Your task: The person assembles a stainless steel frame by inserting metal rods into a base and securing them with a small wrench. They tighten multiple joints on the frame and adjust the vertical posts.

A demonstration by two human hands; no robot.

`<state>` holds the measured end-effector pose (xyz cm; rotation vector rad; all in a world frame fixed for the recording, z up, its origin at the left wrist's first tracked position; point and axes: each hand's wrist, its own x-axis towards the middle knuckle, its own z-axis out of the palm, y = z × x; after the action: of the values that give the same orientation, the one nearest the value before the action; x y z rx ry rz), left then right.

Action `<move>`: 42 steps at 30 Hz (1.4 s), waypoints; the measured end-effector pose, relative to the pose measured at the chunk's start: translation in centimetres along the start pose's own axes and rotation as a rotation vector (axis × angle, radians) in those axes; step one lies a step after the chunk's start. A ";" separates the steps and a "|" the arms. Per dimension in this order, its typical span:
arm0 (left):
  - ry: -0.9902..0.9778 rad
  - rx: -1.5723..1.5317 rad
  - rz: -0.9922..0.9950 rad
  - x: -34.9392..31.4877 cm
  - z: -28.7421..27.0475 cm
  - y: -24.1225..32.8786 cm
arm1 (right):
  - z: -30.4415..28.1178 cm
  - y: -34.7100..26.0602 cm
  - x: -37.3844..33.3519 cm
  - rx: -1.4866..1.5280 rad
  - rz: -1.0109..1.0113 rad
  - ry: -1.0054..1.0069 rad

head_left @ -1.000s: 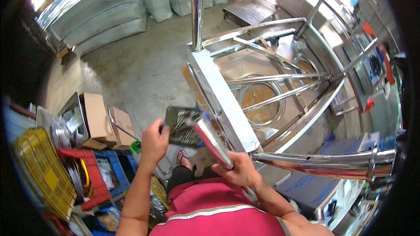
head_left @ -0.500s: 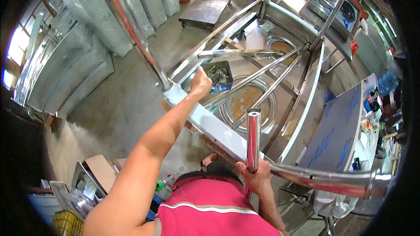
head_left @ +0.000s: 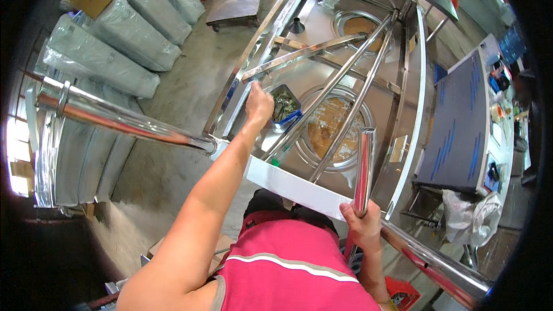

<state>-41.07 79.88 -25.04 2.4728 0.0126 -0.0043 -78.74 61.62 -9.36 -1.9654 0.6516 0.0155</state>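
Tube (head_left: pixel 363 167), 1 pc: in R hand (head_left: pixel 364 226), fingers wrapped round; long axis approx. upright in view. Bin (head_left: pixel 291 118), 1 pc: inside frame (head_left: pixel 294 188), immed. R of L hand (head_left: pixel 260 105) (nearer); L fingers curled, grip can't tell.

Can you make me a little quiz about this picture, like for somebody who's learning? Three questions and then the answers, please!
1. Pick one: what is the right hand holding?
a) a paintbrush
b) a shiny metal tube
c) a ladder

2. True or false: the black funnel appears higher up in the picture than the blue tray.

3. Which of the two hands is nearer to the blue tray?

Key:
1. b
2. True
3. The left hand; it is right beside the tray.
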 end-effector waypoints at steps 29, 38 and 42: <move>-0.533 0.085 0.143 3.8 -0.8 1.1 | 6.1 1.2 3.9 0.305 0.250 0.074; -0.418 -0.035 0.310 4.6 -0.1 -0.9 | 5.2 2.4 4.0 0.429 0.202 0.015; -0.552 -0.248 0.090 5.1 -0.3 -1.2 | 5.1 2.9 4.1 0.451 0.193 -0.009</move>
<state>-36.02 81.04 -25.51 2.1470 -0.3145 -0.6072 -75.18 63.11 -15.42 -1.4649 0.7632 -0.0038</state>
